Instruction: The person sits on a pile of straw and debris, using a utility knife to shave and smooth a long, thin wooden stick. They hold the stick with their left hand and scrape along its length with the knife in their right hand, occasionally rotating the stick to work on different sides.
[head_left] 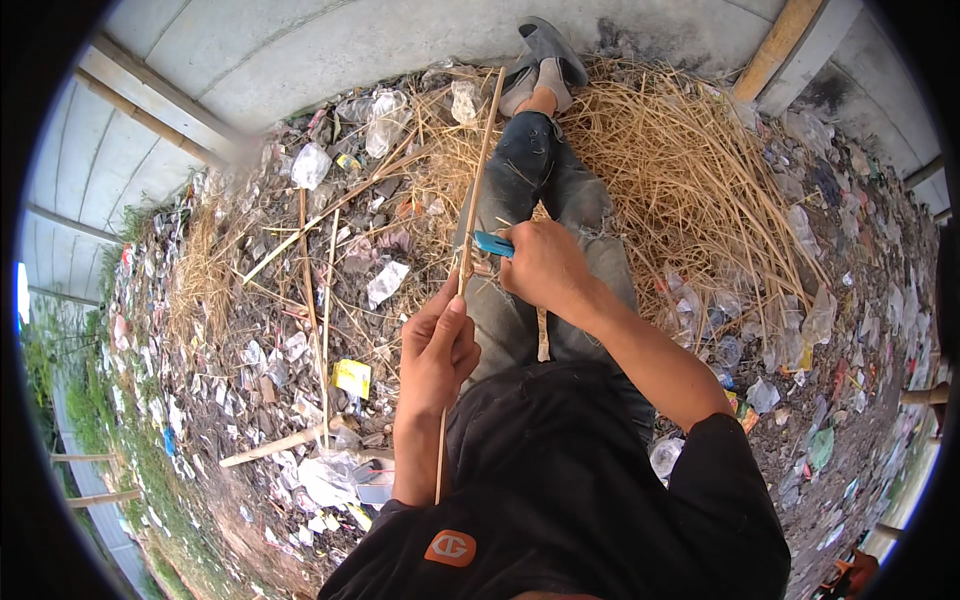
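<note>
The left hand (437, 340) pinches a thin wooden strip (487, 150) beneath its thumb, while the right hand (545, 262) curls around a blue handle (492, 243)

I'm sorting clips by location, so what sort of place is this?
Probably an outdoor yard or rough waste plot: plastic litter lies scattered widely, a grey wall stands at the far side, and green plants grow toward the left edge.

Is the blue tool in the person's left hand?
No, the right hand holds the blue tool, while the left hand holds the long thin stick.
</note>
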